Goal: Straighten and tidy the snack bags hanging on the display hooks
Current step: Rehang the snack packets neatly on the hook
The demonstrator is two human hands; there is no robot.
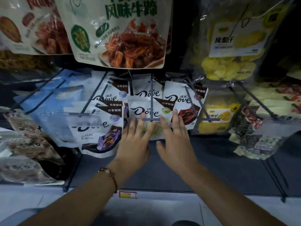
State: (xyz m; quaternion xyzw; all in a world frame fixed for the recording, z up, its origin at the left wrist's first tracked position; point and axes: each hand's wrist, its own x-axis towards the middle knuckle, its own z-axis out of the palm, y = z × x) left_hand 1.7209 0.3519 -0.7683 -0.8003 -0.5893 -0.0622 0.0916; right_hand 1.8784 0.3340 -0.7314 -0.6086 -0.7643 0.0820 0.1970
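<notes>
Chocolate bags (145, 111) hang on a grey hook (151, 101) at the middle of the rack, the front one carrying a green badge, its long axis running from 12 down to 6 o'clock, top edge on the hook and bottom edge pointing at the floor. The left hand (135, 141) lies flat against its lower half with fingers straight and spread, gripping nothing. The right hand (176, 136) is likewise flat and spread, touching the bag's edge at 3 o'clock, next to the red-pictured bag (184, 105). A hard sideways push could, I judge, slide the front bag off the hook's crossbar tip or skew the purple bag (101, 128) at 9 o'clock.
</notes>
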